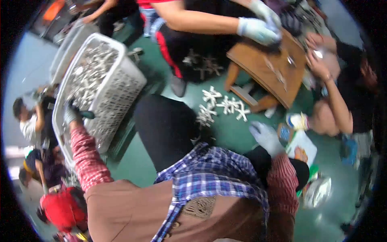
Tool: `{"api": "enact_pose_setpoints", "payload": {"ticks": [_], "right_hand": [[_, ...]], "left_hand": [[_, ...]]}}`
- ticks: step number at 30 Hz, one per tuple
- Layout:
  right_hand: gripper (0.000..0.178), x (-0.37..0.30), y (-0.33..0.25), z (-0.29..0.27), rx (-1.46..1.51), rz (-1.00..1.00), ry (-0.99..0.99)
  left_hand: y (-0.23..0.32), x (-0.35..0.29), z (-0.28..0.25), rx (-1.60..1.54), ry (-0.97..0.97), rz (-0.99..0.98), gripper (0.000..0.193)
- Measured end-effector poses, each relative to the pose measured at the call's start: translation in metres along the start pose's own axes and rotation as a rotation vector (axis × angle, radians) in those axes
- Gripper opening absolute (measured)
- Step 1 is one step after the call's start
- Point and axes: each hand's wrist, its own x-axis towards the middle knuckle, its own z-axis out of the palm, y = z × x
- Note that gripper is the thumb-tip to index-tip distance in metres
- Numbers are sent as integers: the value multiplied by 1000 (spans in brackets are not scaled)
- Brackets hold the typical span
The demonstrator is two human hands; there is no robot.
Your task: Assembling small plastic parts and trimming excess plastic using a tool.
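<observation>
White basket point(125, 86), blk knee point(165, 129) btwn it & floor pcs point(231, 105); L hand point(71, 114) clamped on green handle point(88, 115), R hand point(265, 136) unclenched.

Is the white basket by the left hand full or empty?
The basket looks largely full: pale pieces heap toward its rim.

Basket point(121, 86) matt plastic; table point(254, 56) smooth wood; apron point(219, 179) matt cloth.
</observation>
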Motion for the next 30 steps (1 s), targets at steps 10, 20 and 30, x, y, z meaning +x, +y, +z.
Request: {"api": "enact_pose_setpoints", "payload": {"ticks": [10, 20, 30], "right_hand": [[47, 30, 110, 70, -146, 485, -315], [57, 107, 121, 118, 170, 731, -79], [45, 130, 143, 167, 445, 735, 115]], "left_hand": [[165, -232, 224, -497, -401, -1, 43], [150, -252, 221, -667, -608, -179, 29], [178, -286, 247, -420, -518, 55, 24]]}}
